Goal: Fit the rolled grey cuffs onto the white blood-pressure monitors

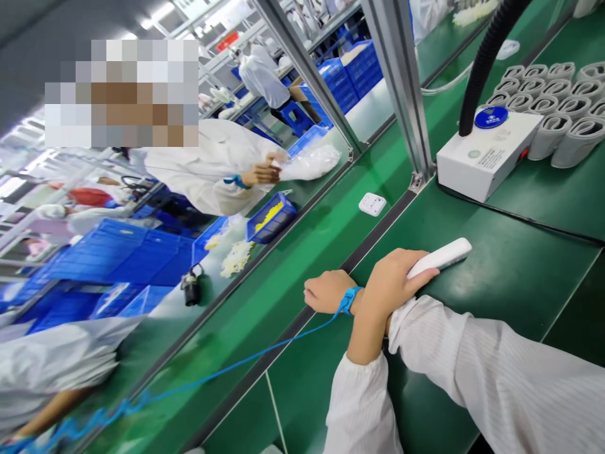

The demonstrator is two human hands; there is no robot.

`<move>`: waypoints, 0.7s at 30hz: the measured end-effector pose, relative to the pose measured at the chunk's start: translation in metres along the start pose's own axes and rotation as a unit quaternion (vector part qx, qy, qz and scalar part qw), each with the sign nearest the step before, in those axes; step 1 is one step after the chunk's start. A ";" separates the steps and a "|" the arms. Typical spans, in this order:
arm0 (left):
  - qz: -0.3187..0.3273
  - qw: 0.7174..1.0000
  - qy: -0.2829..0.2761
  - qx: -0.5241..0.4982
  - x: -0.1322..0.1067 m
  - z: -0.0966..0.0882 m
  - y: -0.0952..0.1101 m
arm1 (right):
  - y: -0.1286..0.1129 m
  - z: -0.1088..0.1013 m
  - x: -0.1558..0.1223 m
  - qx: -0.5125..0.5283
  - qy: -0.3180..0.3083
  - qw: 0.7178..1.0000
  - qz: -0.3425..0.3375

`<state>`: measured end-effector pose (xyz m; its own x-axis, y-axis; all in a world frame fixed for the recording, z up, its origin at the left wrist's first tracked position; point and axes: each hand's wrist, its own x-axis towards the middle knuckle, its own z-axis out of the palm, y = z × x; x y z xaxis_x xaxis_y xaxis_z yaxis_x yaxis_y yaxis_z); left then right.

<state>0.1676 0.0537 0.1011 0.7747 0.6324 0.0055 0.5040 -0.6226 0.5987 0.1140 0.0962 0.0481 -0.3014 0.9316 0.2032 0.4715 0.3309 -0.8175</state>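
Observation:
My forearms cross over the green bench point(482, 258). My left hand point(394, 277) lies uppermost, its fingers and thumb closed on a long, slim white plastic device point(444, 256) that points to the right. Beneath it, my right hand point(329, 291) reaches left, with its fingers curled; whether anything is inside cannot be seen. A blue wrist strap point(350, 301) circles my right wrist, and its cord point(246, 364) runs off to the lower left. On the green belt beyond my hands lies a small white square part point(372, 203).
A white box point(489, 151) with a black flexible hose point(486, 63) stands at the right, beside several rolled grey cuffs point(567, 135). Metal posts point(399, 82) rise at the bench edge. Across the belt, a co-worker point(212, 164) handles a clear bag near a blue bin point(271, 217).

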 end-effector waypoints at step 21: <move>0.059 0.996 0.024 0.055 0.007 0.012 0.008 | 0.069 -0.015 0.030 -0.100 0.252 0.962 -0.019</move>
<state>0.1813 0.0477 0.0966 0.8135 0.5710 0.1104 0.4513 -0.7395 0.4995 0.1502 0.1490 0.0058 0.0942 0.8565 0.5075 0.6334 0.3417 -0.6943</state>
